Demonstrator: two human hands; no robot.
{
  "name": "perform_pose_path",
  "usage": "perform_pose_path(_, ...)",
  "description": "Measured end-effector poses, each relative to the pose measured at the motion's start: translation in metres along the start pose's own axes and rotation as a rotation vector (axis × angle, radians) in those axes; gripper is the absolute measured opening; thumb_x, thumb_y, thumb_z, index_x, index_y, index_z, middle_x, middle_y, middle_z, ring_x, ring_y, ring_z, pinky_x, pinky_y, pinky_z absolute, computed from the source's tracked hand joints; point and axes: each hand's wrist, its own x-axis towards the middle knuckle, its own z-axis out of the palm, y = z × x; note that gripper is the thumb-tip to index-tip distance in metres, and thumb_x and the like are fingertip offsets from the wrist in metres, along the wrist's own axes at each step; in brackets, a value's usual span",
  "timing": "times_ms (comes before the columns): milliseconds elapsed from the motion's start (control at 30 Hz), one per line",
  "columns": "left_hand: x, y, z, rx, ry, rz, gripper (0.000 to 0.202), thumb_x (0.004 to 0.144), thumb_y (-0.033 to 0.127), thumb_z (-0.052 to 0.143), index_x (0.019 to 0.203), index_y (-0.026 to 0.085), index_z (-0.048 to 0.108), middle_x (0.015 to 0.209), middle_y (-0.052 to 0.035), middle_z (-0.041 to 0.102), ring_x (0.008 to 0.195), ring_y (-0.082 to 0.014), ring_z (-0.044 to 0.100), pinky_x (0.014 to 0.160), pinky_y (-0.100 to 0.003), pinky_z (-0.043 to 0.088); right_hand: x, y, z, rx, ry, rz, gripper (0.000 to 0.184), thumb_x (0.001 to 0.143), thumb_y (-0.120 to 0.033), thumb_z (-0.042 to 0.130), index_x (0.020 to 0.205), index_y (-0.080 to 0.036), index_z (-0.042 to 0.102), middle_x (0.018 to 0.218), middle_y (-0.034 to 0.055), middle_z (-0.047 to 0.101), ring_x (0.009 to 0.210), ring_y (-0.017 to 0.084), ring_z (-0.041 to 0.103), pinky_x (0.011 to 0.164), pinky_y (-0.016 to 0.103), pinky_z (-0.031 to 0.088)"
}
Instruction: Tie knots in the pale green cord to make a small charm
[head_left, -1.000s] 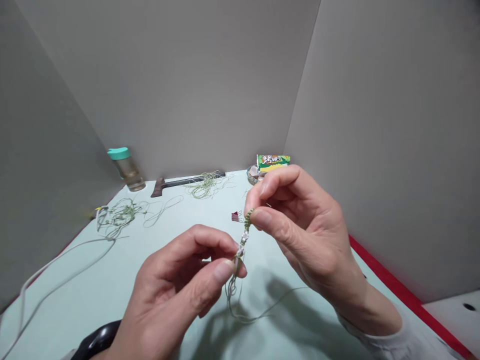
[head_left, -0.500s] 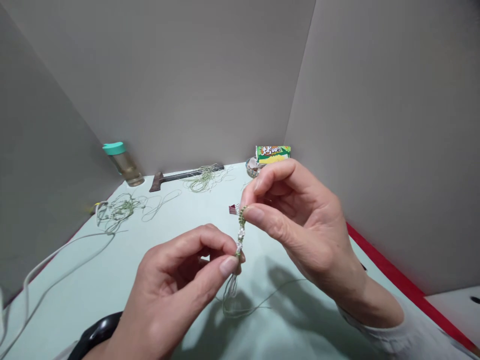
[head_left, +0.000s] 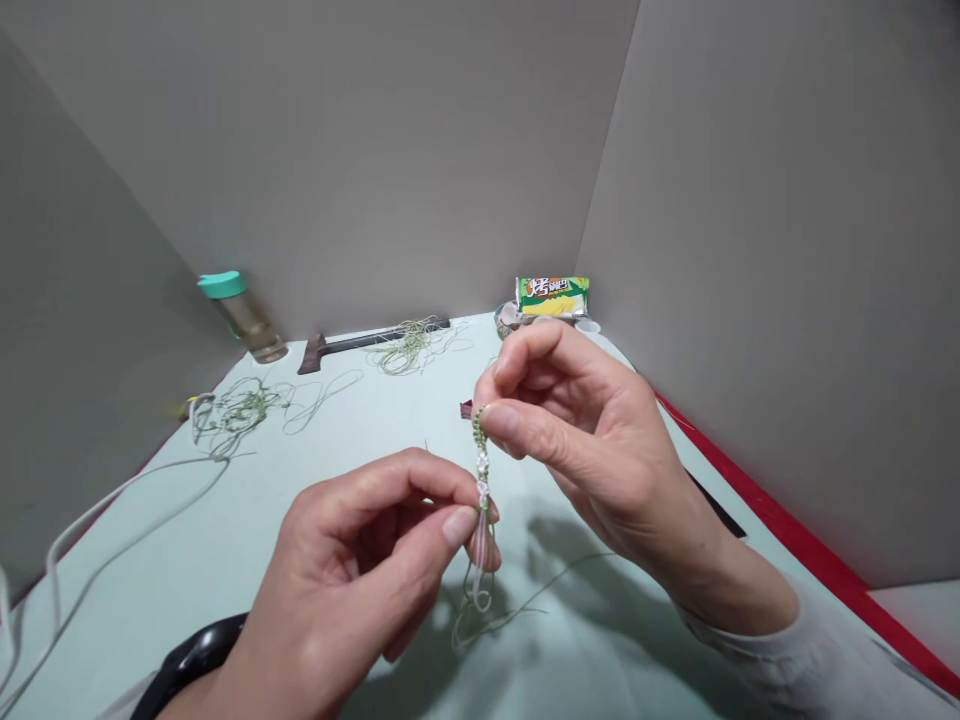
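Between my two hands hangs a short green-and-white knotted cord braid [head_left: 482, 464], held nearly upright above the table. Its upper end is a curved green knotted part, pinched by the thumb and fingers of my right hand [head_left: 577, 430]. Lower down, just below two white flower-like knots, my left hand [head_left: 375, 550] grips it between thumb and fingertips. Loose pale strands [head_left: 480, 585] trail beneath that pinch, and a thin green cord reaches right across the table. A dark red binder clip [head_left: 466, 409] lies behind the braid, partly hidden by my right hand.
At the back left stands a bottle with a turquoise lid [head_left: 223, 285]. Near it lies a hammer-like tool [head_left: 352, 342] with a tangle of green cord [head_left: 409, 348] over its handle. Another cord tangle [head_left: 244, 410] is at left. A green snack packet [head_left: 553, 297] sits at the back.
My right hand has shifted slightly left with the braid's upper end, and the braid hangs straighter. More of the pale strands show below my left fingertips. The view has tilted slightly.
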Motion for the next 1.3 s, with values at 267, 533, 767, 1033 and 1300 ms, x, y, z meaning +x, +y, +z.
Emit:
perform_pose_path(267,0.005,0.001,0.002,-0.047,-0.031,-0.026,0.019,0.095,0.038,0.061,0.084,0.025,0.069,0.068,0.0007,0.066,0.044,-0.0061,0.042,0.04,-0.015,0.033,0.004,0.006,-0.004,0.031,0.008,0.053,0.017,0.087,-0.019,0.075,0.089,-0.019,0.058,0.08,-0.004,0.06,0.069,0.005,0.053,0.062,0.018,0.047)
perform_pose_path(533,0.01,0.001,0.003,-0.036,0.003,-0.037,0.016,0.092,0.034,0.067,0.08,0.023,0.069,0.063,0.0011,0.068,0.045,-0.0054,0.037,0.041,-0.014,0.031,0.008,0.012,-0.006,0.026,0.015,0.06,0.018,0.086,-0.019,0.076,0.089,-0.019,0.058,0.079,-0.0045,0.061,0.07,0.005,0.054,0.06,0.018,0.045)
perform_pose_path(767,0.011,-0.002,0.004,-0.007,0.004,-0.017,0.013,0.093,0.029,0.064,0.081,0.023,0.068,0.065,0.0022,0.067,0.044,-0.0049,0.036,0.04,-0.015,0.029,0.008,0.013,-0.007,0.025,0.025,0.075,0.019,0.085,-0.021,0.077,0.087,-0.021,0.058,0.079,-0.0048,0.061,0.073,0.008,0.057,0.061,0.021,0.046)
perform_pose_path(1033,0.015,-0.005,0.002,0.03,0.01,0.029,0.013,0.093,0.022,0.059,0.082,0.023,0.065,0.075,0.0021,0.054,0.055,-0.0078,0.034,0.044,-0.015,0.028,0.008,0.012,-0.005,0.102,0.0,0.104,0.024,0.081,-0.014,0.079,0.086,-0.022,0.057,0.074,-0.0064,0.062,0.061,0.006,0.057,0.058,0.02,0.05)
perform_pose_path(1300,0.018,-0.012,0.0,-0.037,-0.054,-0.052,0.016,0.096,0.032,0.056,0.084,0.022,0.056,0.06,0.0072,0.031,0.048,-0.0072,0.019,0.04,-0.016,0.017,0.006,0.013,-0.005,0.089,0.022,0.159,0.02,0.083,-0.021,0.078,0.085,-0.02,0.058,0.073,-0.0063,0.061,0.057,0.004,0.052,0.052,0.017,0.044)
